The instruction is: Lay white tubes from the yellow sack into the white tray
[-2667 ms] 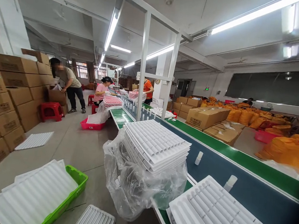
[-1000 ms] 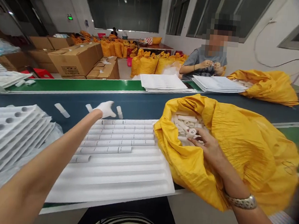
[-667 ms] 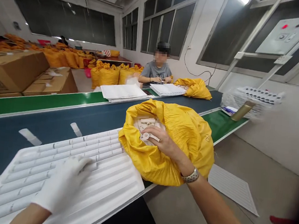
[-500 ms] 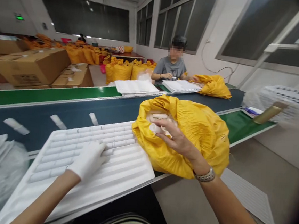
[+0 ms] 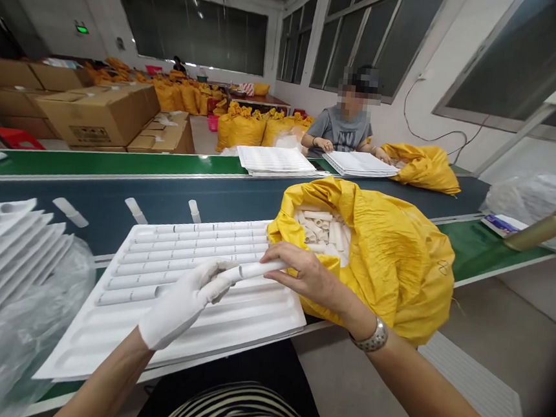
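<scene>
My left hand [image 5: 182, 304], in a white glove, is closed around a white plastic tube [image 5: 216, 285] above the tray. My bare right hand [image 5: 308, 277] pinches another white plastic tube [image 5: 254, 269] by its far end. The two tubes meet end to end between my hands; whether one is pushed into the other I cannot tell. Below lies a white grooved tray [image 5: 269, 305], its upper grooves filled with rows of tubes [image 5: 156, 266]. Right of it, an open yellow sack [image 5: 399, 264] holds many loose tubes [image 5: 320, 228].
Several loose tubes [image 5: 134, 210] lie on the dark conveyor belt [image 5: 109, 190]. Stacked white trays [image 5: 20, 257] and clear plastic wrap [image 5: 56, 299] stand at left. Across the belt a co-worker [image 5: 343, 126] sits by trays and a yellow sack [image 5: 422, 168]. Cartons [image 5: 101, 112] fill the back left.
My right hand has come away from the sack's mouth toward the left with a tube. My left hand has lifted off the tray, holding a tube. The camera view has shifted left.
</scene>
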Demonstrator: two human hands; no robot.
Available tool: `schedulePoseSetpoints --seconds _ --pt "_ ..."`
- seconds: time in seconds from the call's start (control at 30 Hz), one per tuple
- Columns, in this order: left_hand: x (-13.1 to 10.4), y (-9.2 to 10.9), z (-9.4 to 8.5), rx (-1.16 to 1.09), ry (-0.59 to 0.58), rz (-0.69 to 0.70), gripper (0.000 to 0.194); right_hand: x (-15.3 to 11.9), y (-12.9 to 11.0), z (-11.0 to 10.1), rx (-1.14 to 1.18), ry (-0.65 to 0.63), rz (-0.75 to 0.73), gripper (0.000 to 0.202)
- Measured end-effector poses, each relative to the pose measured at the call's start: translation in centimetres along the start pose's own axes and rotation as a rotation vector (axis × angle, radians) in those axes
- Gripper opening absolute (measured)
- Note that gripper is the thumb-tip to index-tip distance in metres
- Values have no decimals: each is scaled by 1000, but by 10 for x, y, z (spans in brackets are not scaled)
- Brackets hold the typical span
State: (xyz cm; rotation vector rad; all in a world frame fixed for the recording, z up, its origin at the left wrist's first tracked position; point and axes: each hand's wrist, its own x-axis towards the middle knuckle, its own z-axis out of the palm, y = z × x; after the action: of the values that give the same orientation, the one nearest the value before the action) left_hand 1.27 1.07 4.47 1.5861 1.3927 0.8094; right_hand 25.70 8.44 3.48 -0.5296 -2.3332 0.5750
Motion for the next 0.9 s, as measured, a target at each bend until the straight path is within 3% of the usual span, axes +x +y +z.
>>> schedulePoseSetpoints --seconds 0.13,0.27,0.43,0.57,0.77,0.9 --pt "-6 7 3 -17 -5 -7 42 3 -4 -6 -30 -38 -70 19" --pt "-8 10 6 -46 -105 32 39 4 -12 -6 -26 -106 -97 20" --pt "-11 3 7 7 -79 27 37 0 -21 -11 -7 -189 43 30" --pt "-17 -5 12 20 -56 104 32 -1 -27 -13 -59 -315 109 26" --pt "-34 -18 24 -24 -43 154 27 -3 -31 7 4 -415 91 29" --pt "-40 -28 30 -34 31 148 22 1 -31 21 14 -432 91 29"
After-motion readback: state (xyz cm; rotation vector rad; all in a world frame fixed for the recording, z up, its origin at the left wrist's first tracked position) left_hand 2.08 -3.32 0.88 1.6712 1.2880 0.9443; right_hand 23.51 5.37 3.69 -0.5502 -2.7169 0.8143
